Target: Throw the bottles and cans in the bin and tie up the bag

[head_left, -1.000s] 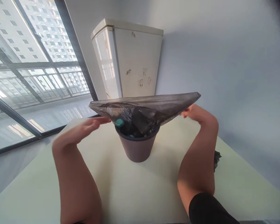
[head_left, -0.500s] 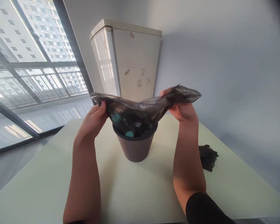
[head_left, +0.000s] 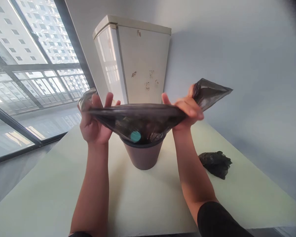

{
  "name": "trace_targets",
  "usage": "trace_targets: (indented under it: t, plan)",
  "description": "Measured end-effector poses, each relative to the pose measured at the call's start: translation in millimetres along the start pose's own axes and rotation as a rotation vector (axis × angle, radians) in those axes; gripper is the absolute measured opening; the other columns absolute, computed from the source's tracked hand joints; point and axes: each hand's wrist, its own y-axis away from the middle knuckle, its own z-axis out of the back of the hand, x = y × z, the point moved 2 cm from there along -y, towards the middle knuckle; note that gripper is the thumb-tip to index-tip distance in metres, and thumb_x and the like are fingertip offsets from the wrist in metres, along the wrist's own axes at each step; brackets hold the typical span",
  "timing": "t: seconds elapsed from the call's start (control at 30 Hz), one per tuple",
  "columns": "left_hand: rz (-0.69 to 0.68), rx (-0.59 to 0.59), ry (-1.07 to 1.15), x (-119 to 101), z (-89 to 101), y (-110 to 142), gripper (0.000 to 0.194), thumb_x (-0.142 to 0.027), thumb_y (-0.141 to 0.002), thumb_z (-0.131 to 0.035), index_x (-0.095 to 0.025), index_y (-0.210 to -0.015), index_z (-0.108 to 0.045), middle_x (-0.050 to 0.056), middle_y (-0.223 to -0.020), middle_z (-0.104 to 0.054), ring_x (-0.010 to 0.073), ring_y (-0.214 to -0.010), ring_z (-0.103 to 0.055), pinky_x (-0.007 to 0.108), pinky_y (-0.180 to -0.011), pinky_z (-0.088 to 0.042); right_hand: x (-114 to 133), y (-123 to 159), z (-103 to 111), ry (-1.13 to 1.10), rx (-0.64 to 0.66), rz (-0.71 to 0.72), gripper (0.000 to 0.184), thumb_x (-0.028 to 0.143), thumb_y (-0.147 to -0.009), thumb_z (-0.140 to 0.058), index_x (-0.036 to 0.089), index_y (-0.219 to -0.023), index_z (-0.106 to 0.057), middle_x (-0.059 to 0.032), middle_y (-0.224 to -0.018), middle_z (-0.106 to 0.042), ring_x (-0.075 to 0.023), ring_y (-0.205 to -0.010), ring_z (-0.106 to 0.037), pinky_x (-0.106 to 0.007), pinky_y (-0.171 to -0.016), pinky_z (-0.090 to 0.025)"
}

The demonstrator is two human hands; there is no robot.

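A thin, dark, see-through garbage bag is stretched wide above a brown trash can with a black rim. Its lower part sits in the can's mouth, and a teal round thing shows through the plastic. At the bag's left end, my left hand is closed on the edge, some fingers pointing up. My right hand grips the opposite end, with a pointed corner of plastic sticking out beyond it to the right. What else lies inside the bag is too dark to make out.
The can stands on a pale table. A crumpled black bag lies on the table to the right of my right forearm. Behind the table are a worn white refrigerator, a grey wall and, at left, large windows.
Both hands have shifted their hold on the bag and moved a little outward. The bag's top edge is now pulled taut and straighter, and its right corner sticks up farther right.
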Motion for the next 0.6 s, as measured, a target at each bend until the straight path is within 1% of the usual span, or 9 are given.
trace_targets:
  t: [0.03,0.07,0.1,0.2,0.27,0.33,0.47,0.53,0.6]
  plan:
    - [0.016,0.004,-0.036,1,2.2,1,0.049,-0.078,-0.097,-0.048,-0.042,-0.124,-0.069,0.003,-0.089,-0.074,0.0319,-0.114,-0.071,0.056,-0.099,-0.058,0,0,0,0.052,0.009,-0.030,0.031,0.066,-0.080,-0.070,0.044,-0.102,-0.065,0.0112,-0.042,-0.020,-0.0200,-0.047,-0.047,-0.045,-0.077,-0.053]
    - [0.031,0.014,-0.051,1,4.1,1,0.048,-0.077,-0.096,-0.050,-0.042,-0.123,-0.069,0.002,-0.077,-0.069,0.0292,-0.101,-0.074,0.054,-0.097,-0.059,0,1,0,0.103,0.031,-0.073,0.035,0.071,-0.080,-0.068,0.041,-0.099,-0.064,0.0122,-0.043,-0.011,-0.0171,-0.040,-0.034,-0.040,-0.066,-0.051]
    - [0.046,0.033,-0.046,1,5.2,2,0.047,-0.076,-0.096,-0.051,-0.041,-0.121,-0.070,0.000,-0.066,-0.062,0.0261,-0.087,-0.073,0.052,-0.095,-0.060,1,1,-2,0.145,0.068,-0.128,0.041,0.075,-0.079,-0.067,0.038,-0.094,-0.061,0.0127,-0.044,-0.008,-0.0148,-0.037,-0.025,-0.036,-0.057,-0.045]
    - [0.089,0.098,0.037,-6,2.2,4,0.041,-0.070,-0.098,-0.054,-0.034,-0.107,-0.073,-0.005,-0.048,-0.033,0.0168,-0.051,-0.054,0.045,-0.086,-0.062,2,3,-14,0.250,0.240,-0.351,0.052,0.078,-0.076,-0.071,0.030,-0.081,-0.051,0.0119,-0.047,-0.014,-0.0112,-0.039,-0.017,-0.028,-0.044,-0.030]
    - [0.102,0.116,0.077,-14,-5.0,6,0.041,-0.067,-0.100,-0.054,-0.031,-0.095,-0.072,-0.007,-0.049,-0.021,0.0133,-0.042,-0.041,0.042,-0.079,-0.062,4,7,-25,0.293,0.327,-0.444,0.052,0.070,-0.078,-0.077,0.028,-0.077,-0.046,0.0106,-0.050,-0.022,-0.0101,-0.042,-0.020,-0.027,-0.043,-0.027]
    - [0.081,0.101,0.093,-24,-14.0,7,0.041,-0.065,-0.101,-0.053,-0.030,-0.090,-0.070,-0.006,-0.052,-0.022,0.0126,-0.043,-0.038,0.041,-0.076,-0.060,6,11,-37,0.312,0.362,-0.463,0.048,0.061,-0.080,-0.080,0.026,-0.078,-0.047,0.0088,-0.055,-0.030,-0.0097,-0.045,-0.025,-0.027,-0.044,-0.030]
    - [0.018,0.042,0.078,-34,-26.8,8,0.037,-0.062,-0.101,-0.054,-0.028,-0.093,-0.068,0.001,-0.066,-0.046,0.0163,-0.060,-0.051,0.037,-0.073,-0.057,8,17,-55,0.290,0.358,-0.421,0.041,0.057,-0.085,-0.076,0.024,-0.079,-0.052,0.0045,-0.065,-0.039,-0.0101,-0.049,-0.031,-0.028,-0.047,-0.035]
    - [0.024,0.045,0.003,-32,-28.4,9,0.034,-0.056,-0.100,-0.056,-0.026,-0.091,-0.068,0.004,-0.073,-0.055,0.0182,-0.069,-0.055,0.035,-0.070,-0.055,5,18,-58,0.285,0.331,-0.410,0.041,0.058,-0.088,-0.071,0.024,-0.078,-0.052,0.0028,-0.066,-0.041,-0.0111,-0.050,-0.034,-0.029,-0.048,-0.036]
    - [0.042,0.089,-0.160,-28,-28.7,10,0.026,-0.046,-0.097,-0.061,-0.024,-0.087,-0.068,0.004,-0.076,-0.058,0.0194,-0.074,-0.057,0.033,-0.069,-0.053,0,16,-57,0.295,0.285,-0.407,0.038,0.056,-0.089,-0.070,0.023,-0.077,-0.053,0.0019,-0.067,-0.043,-0.0118,-0.051,-0.036,-0.030,-0.048,-0.038]
